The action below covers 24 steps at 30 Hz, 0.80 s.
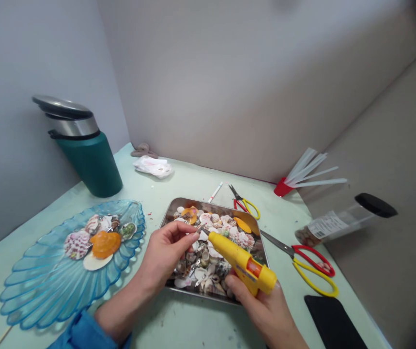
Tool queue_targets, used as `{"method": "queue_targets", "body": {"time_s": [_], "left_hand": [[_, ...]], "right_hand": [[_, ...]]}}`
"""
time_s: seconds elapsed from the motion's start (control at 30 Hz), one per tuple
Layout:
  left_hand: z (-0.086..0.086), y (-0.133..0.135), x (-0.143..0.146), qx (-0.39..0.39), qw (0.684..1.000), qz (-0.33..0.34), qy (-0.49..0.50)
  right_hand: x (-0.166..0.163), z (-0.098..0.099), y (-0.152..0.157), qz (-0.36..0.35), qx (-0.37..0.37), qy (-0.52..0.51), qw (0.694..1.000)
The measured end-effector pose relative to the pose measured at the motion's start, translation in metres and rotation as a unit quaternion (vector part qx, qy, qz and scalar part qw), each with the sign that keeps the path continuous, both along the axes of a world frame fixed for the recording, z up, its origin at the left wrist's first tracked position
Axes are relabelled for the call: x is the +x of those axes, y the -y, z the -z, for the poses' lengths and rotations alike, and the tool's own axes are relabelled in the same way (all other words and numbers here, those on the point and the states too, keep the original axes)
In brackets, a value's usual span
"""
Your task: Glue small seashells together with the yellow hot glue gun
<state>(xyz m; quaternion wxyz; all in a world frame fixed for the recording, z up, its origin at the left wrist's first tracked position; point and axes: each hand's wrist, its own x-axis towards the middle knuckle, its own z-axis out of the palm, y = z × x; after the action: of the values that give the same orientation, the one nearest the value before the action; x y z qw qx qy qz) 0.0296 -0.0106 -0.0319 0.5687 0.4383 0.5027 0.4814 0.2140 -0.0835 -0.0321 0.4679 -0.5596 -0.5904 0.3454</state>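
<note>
In my right hand is a yellow hot glue gun, its nozzle pointing up and to the left. My left hand is closed in a pinch right by the nozzle tip; whatever lies between the fingertips is too small to name. Both hands are over a metal tray full of mixed seashells. To the left lies a blue translucent shell-shaped dish. An orange shell, a purple-and-white scallop shell and several others are grouped on its far half.
A green bottle stands back left, near a crumpled white plastic bag. Small scissors, a marker and large scissors surround the tray. Glue sticks in a red cup, a clear jar and a black phone-like slab are right.
</note>
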Motion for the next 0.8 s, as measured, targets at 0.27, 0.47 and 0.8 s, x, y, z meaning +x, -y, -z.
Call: {"method": "queue_targets", "body": {"time_s": [0.27, 0.47, 0.8], "left_hand": [[-0.0005, 0.0008, 0.0006, -0.002, 1.0, 0.001, 0.0], [-0.0018, 0.0016, 0.0008, -0.002, 1.0, -0.004, -0.005], [-0.0018, 0.0014, 0.0008, -0.006, 1.0, -0.006, -0.006]], "right_hand": [[-0.0016, -0.0022, -0.0006, -0.006, -0.009, -0.013, 1.0], [-0.0022, -0.0024, -0.0005, -0.01, -0.015, -0.009, 1.0], [0.0013, -0.0002, -0.0015, -0.028, -0.016, 0.019, 0.999]]}}
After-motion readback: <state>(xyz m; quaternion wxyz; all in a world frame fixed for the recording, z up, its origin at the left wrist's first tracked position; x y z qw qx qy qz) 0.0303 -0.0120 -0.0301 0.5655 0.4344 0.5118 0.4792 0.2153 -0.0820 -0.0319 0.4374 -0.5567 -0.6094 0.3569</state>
